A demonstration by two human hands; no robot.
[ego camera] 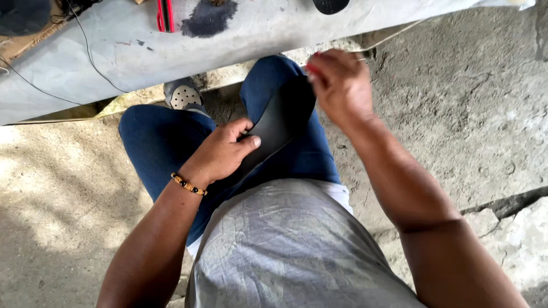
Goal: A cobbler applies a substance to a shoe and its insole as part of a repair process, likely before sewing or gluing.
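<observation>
on lap, black sole [279, 122] between left hand [220, 154] (pinching) and right hand [339, 85].

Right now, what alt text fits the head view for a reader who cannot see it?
A seated person's left hand presses a flat black sole-shaped piece onto blue-trousered knees, while the right hand grips its far end. A grey bench crosses above, over concrete ground.

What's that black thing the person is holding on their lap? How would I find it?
Start at the blue trousers of the seated person. Across the right thigh lies a flat, curved black sheet shaped like a shoe sole, with the left hand pressing its lower end and the right hand at its top. It is the only smooth black piece on the blue cloth.
</observation>
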